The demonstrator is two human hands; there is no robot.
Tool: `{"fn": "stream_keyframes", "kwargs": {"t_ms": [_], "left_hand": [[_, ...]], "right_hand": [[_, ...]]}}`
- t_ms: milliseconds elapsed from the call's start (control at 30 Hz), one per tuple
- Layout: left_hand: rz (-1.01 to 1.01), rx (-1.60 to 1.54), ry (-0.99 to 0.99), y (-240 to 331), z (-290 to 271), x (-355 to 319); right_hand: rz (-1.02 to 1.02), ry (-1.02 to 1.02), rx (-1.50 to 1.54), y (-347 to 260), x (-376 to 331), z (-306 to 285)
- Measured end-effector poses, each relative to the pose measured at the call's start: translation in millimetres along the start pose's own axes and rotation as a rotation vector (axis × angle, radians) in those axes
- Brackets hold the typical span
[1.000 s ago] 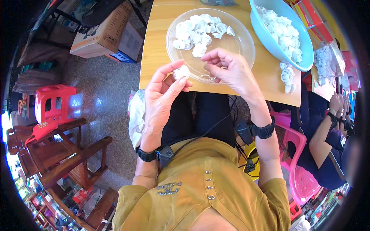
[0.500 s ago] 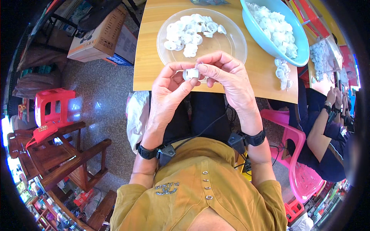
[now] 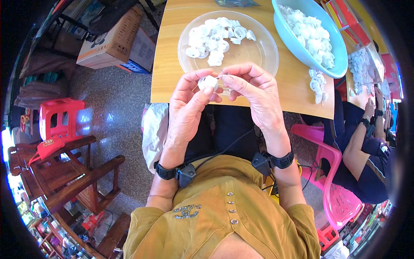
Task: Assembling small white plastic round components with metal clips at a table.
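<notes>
Speckled floor runs down the left of my view, with a cardboard box near the top whose inside I can't see. Below it a red stool stands just beyond a wooden chair, which the curved rim bends. Next comes a white bag beside the legs, partly behind the left forearm; I can't make out its contents.

At the table's near edge, the left hand pinches a small white round part between thumb and fingers, which cover much of it. Beyond the hands lies a clear round tray with a heap of white pieces toward its far left side; the fingers hide its near rim. To the right of the part, the right hand has thumb and forefinger brought together at a thin pale strand; I can't tell whether it touches the part.

Farther right, a blue basin, cut off at the top, holds many more white pieces. Just below it, a loose white cluster sits on the table. At the far right, whitish pieces fill another container, too distorted for me to sort out.
</notes>
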State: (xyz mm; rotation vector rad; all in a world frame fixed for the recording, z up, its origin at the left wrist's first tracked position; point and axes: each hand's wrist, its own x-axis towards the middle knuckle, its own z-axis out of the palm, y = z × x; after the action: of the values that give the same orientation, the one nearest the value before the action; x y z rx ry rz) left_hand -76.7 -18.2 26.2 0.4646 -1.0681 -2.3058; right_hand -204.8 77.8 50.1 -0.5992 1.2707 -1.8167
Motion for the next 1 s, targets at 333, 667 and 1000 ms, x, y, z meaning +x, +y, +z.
{"fn": "stream_keyframes", "kwargs": {"t_ms": [333, 667, 1000], "left_hand": [[0.038, 0.225, -0.031, 2, -7, 0], [0.228, 0.407, 0.031, 0, -6, 0], [0.079, 0.165, -0.012, 4, -9, -2]], "right_hand": [[-0.001, 0.025, -0.057, 1, -2, 3], [-0.019, 0.023, -0.228, 7, -4, 7], [-0.148, 0.039, -0.240, 6, -7, 14]]}}
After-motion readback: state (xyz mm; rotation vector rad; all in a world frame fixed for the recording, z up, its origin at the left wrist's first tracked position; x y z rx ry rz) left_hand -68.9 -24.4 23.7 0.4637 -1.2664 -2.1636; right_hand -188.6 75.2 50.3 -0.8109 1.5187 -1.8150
